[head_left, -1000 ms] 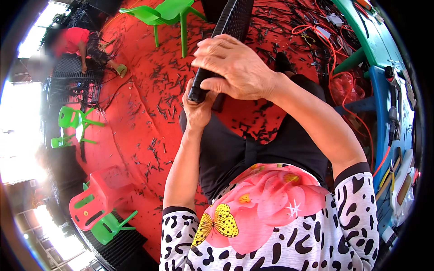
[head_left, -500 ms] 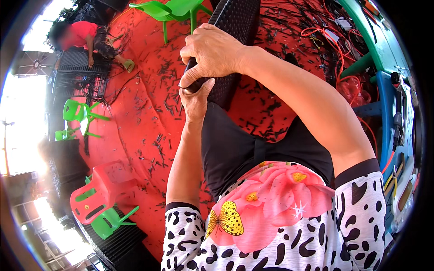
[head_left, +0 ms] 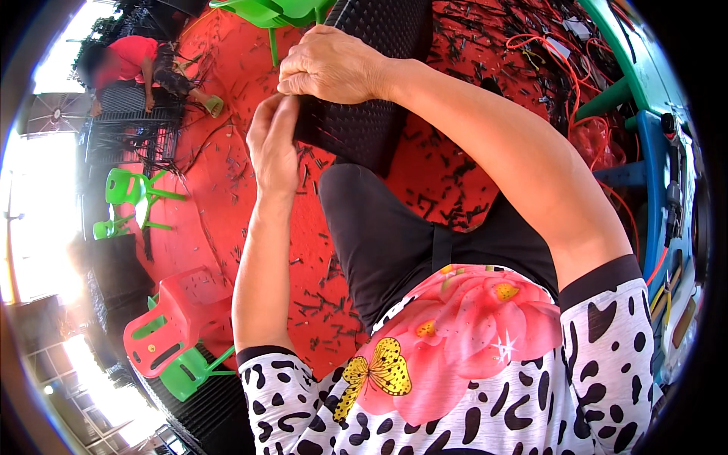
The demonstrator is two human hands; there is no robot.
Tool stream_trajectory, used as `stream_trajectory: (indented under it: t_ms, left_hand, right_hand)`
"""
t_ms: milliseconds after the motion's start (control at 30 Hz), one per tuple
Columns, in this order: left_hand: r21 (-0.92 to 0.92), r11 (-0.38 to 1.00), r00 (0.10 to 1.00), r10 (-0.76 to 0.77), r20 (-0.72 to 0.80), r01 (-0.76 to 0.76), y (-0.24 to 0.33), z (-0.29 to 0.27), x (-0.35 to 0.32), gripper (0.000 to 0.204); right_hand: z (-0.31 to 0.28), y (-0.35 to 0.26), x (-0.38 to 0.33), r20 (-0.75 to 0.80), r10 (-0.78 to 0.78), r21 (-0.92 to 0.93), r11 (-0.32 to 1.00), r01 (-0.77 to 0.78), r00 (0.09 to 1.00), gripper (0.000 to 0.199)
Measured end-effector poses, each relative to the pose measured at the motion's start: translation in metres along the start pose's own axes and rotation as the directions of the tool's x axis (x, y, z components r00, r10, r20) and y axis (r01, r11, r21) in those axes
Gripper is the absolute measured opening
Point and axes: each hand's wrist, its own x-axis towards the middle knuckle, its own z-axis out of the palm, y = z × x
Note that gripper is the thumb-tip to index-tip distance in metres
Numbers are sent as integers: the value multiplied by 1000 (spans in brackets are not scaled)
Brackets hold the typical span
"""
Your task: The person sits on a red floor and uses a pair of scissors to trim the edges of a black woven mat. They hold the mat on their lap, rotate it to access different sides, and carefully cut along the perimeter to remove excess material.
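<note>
A piece of black woven wicker furniture stands tilted in front of my knees, its top cut off by the picture's edge. My right hand is closed over its left edge, the fingers curled down and their tips hidden. Just below and to the left is my left hand, its fingers pressed together and their tips meeting the right hand's fingers. Whatever they pinch is hidden or too small to make out.
Cut black strips litter the red floor covering. Green chairs and a red chair stand left. At far left, a person in red bends over another wicker frame. Orange cables lie right, beside a blue stool.
Both hands have shifted left and slightly up along the wicker edge. My left hand has moved off the lower corner, and the wicker piece has turned, showing more of its woven face.
</note>
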Motion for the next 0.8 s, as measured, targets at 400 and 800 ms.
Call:
stream_trajectory:
  t_ms: [400, 800]
  left_hand:
    - [146, 972, 969, 204, -139, -184, -9, 13, 14, 24]
    - [747, 519, 773, 635, -12, -415, -25, -13, 18, 34]
  right_hand:
    - [-4, -5, 0, -11, 101, 100, 990, -100, 995, 25]
    - [2, 17, -249, 38, 758, 442, 572, -691, 651, 24]
